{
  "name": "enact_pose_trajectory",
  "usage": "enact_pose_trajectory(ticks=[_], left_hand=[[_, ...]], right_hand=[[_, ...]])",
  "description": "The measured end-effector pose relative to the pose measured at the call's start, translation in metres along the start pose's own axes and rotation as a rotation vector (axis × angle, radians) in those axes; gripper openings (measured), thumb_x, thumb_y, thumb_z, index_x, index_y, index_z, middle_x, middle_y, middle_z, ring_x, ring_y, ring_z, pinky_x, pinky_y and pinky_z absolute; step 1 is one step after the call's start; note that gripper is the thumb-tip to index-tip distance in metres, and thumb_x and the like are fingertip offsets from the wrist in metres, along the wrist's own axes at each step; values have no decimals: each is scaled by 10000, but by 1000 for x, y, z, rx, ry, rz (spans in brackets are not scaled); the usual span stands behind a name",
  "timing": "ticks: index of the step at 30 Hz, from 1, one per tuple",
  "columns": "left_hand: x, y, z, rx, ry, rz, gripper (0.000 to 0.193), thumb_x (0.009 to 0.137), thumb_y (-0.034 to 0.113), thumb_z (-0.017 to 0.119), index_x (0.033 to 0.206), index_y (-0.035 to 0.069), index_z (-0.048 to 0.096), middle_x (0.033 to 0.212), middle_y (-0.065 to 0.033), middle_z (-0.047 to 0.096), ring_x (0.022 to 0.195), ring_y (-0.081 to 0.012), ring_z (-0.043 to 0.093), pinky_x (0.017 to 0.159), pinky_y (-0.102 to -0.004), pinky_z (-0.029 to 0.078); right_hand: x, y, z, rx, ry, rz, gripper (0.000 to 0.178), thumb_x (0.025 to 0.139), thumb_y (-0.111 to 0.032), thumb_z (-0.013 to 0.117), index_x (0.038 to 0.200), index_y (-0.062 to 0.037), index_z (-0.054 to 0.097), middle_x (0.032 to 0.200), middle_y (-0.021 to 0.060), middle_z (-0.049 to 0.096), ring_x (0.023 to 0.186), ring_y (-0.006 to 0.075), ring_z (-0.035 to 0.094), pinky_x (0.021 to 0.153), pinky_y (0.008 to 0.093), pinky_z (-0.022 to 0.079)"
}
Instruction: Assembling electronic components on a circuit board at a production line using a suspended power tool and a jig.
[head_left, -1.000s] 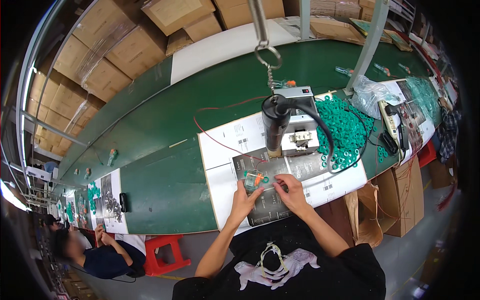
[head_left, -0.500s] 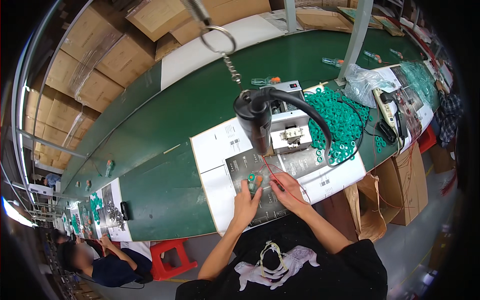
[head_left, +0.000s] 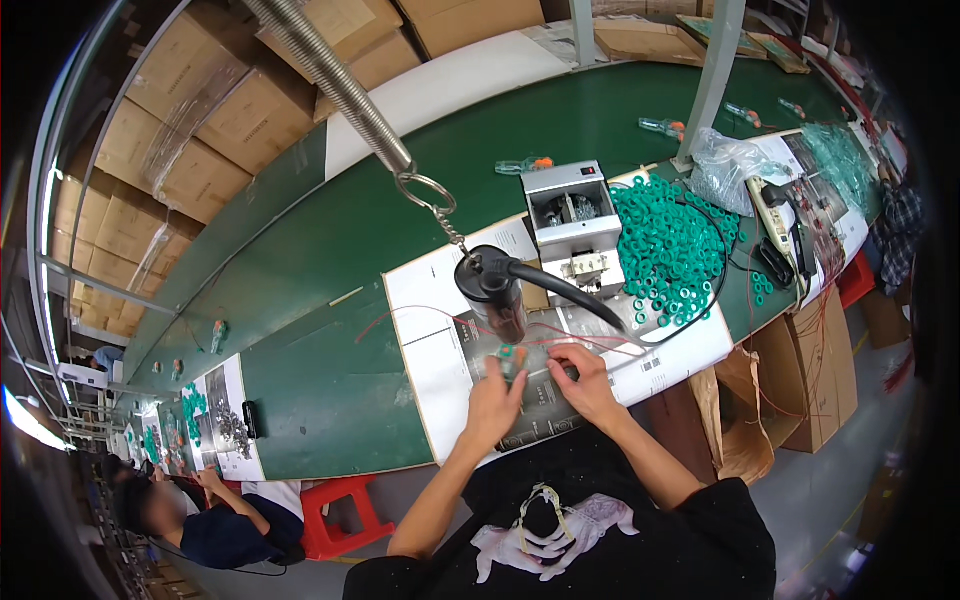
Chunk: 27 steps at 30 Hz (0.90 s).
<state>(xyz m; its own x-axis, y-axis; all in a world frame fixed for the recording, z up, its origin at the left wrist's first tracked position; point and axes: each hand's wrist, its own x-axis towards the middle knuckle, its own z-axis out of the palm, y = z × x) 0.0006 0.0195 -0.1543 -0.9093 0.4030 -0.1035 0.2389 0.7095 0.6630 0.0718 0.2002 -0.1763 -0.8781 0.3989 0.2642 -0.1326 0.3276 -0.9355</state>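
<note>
My left hand (head_left: 494, 402) is closed around a small clear plastic part (head_left: 513, 360) with a green ring and an orange piece; motion blurs it. Just to its right, my right hand (head_left: 586, 385) is pinched on a thin red wire (head_left: 425, 308), which trails left across the sheet and also runs out to the right. Its exact grip point is hard to see. Above both hands, a black electric screwdriver (head_left: 490, 290) hangs from a coiled spring (head_left: 335, 85). Its lower end is close to the plastic part.
A grey metal feeder box (head_left: 575, 215) stands beyond my hands, beside a heap of green rings (head_left: 670, 245). Printed cardboard sheets (head_left: 425, 350) cover the green bench (head_left: 330, 410). A post (head_left: 715, 85) rises at the back. Cardboard boxes (head_left: 820, 375) stand right; another person (head_left: 225, 515) sits left.
The screwdriver has dropped toward my hands and its spring has stretched into view. The red wire has swung out to the left. My hands have stayed nearly in place.
</note>
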Motion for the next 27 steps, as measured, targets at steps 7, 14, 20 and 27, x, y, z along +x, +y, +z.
enact_pose_trajectory(ticks=[7,14,20,27], left_hand=[[101,-78,-130,-740,84,-263,304,941,339,756,843,59,690,669,-3,614,449,-57,460,391,-246,304],[303,-179,-234,-1001,199,-378,229,960,235,729,971,11,682,799,-54,666,593,-125,585,460,-245,447],[342,-248,-275,-1106,737,-551,108,949,49,658,1030,-17,684,881,-97,681,655,-189,632,530,-249,526],[191,-106,-138,-236,512,298,335,766,-107,569,1062,4,679,1058,-113,664,967,-248,656,843,-311,529]], right_hand=[[-4,-5,-14,-51,-7,66,151,900,-20,728,1042,21,693,1055,158,717,851,232,727,736,309,591],[-4,-15,-22,-21,71,104,131,921,-5,715,1051,2,698,1069,128,729,884,202,716,741,301,592],[-4,8,-43,-39,154,166,175,922,-5,719,1096,-4,700,1091,114,721,932,197,709,740,306,596],[7,-35,-42,449,131,312,351,933,44,677,1273,-25,627,1318,153,616,1038,229,681,800,325,619]])
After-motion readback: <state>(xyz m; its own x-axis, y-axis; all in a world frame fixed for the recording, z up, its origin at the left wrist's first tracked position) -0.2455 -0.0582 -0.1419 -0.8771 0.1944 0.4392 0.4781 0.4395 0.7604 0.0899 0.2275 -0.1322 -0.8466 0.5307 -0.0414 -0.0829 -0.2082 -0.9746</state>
